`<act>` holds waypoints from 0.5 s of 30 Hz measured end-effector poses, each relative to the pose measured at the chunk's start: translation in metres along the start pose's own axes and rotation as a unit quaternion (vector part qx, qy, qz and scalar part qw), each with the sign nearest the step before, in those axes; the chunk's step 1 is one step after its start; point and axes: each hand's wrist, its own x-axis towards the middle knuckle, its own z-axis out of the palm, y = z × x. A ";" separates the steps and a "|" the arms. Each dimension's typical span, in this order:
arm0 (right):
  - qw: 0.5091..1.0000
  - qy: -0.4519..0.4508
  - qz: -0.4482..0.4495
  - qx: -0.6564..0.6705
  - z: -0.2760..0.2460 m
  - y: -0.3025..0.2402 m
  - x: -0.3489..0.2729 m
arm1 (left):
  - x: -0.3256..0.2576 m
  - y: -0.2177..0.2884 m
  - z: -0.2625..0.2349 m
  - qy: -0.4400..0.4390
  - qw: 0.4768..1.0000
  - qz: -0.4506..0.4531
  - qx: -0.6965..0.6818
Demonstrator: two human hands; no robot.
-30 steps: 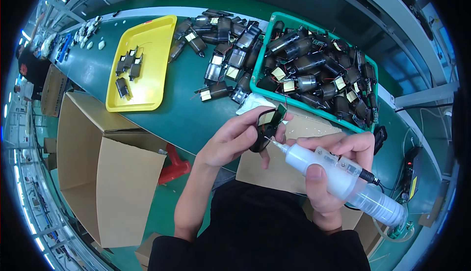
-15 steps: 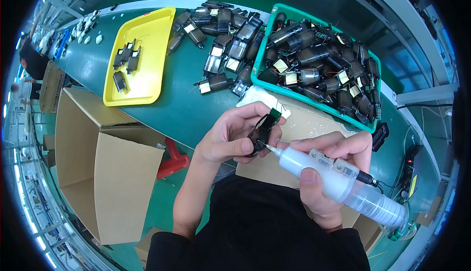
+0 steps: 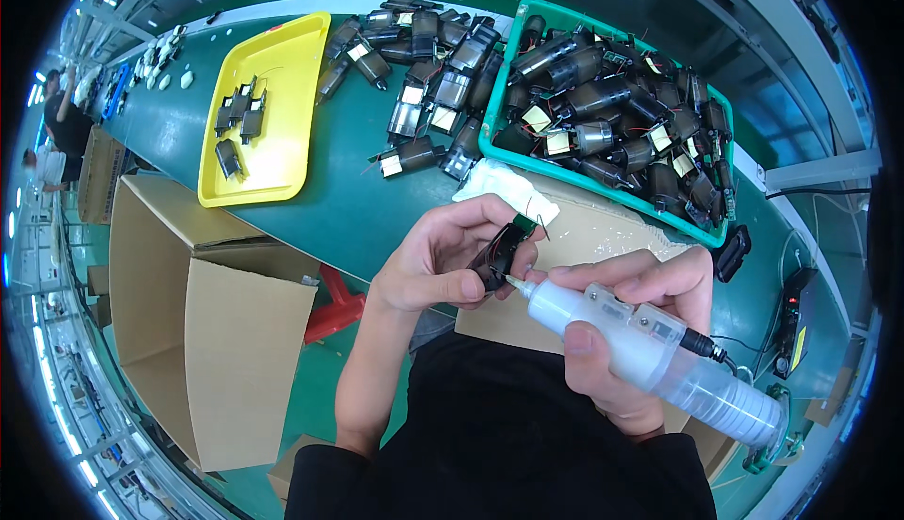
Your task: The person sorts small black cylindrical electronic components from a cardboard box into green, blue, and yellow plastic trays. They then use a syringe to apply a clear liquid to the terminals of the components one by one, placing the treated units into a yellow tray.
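Left hand point(image 3: 438, 266) fingers curled, right hand point(image 3: 612, 332) clenched, forearms converging

My left hand point(image 3: 443, 266) wraps the black part point(image 3: 499, 254), so most of it is hidden from me. The syringe point(image 3: 650, 355) tip meets it, but the contact spot is too small to read. Parts deep in the green bin point(image 3: 603, 186) are buried.
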 end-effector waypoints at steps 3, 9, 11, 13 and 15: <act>1.000 0.001 0.004 0.002 0.000 -0.002 -0.002 | 0.000 -0.002 -0.003 -0.003 1.000 0.010 0.012; 0.998 -0.049 -0.030 0.021 -0.009 -0.001 -0.002 | -0.003 -0.007 -0.008 -0.010 0.999 0.024 0.034; 0.998 -0.049 -0.038 0.014 -0.009 -0.001 -0.001 | -0.003 -0.006 -0.007 -0.005 0.999 0.021 0.034; 0.998 -0.048 -0.037 0.015 -0.009 -0.001 -0.001 | -0.002 -0.005 -0.005 0.000 0.999 0.020 0.036; 0.998 -0.047 -0.028 0.023 -0.009 -0.001 -0.003 | -0.002 -0.006 -0.006 -0.002 0.999 0.022 0.042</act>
